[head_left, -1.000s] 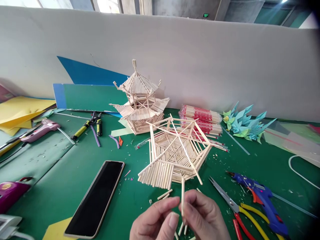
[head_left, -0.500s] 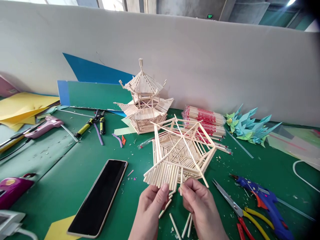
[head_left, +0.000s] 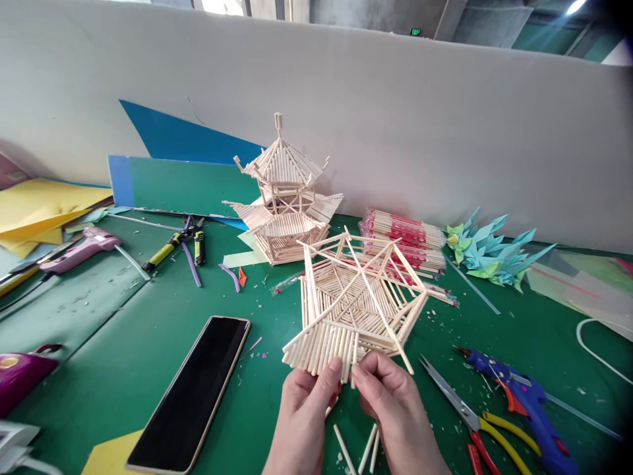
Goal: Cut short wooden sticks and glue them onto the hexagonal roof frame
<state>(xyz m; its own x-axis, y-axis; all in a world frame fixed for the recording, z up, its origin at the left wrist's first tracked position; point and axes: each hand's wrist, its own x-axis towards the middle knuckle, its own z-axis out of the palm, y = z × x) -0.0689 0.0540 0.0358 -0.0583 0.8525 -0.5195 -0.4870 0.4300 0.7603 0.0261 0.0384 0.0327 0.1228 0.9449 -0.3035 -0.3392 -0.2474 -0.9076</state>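
Your left hand (head_left: 309,409) has its thumb on the front edge of the slatted panel (head_left: 316,346), apparently gripping it, fingers underneath hidden; your right hand (head_left: 395,402) pinches a short stick (head_left: 355,356) just beside the last slat. The open stick frame (head_left: 363,290) sits in front of you on the worktop (head_left: 264,402), near the pagoda model (head_left: 287,218). Risks, my guess: the stick could set skewed if your right fingers twist; the last slats could pop loose if your left thumb presses too hard; the thin frame could flex or slide if you push. Can't tell if stick and slat touch, or if there's glue. Versus a second ago: stick was out in front, between both hands, clear of the panel; now it's lined up alongside, left thumb on the slats.
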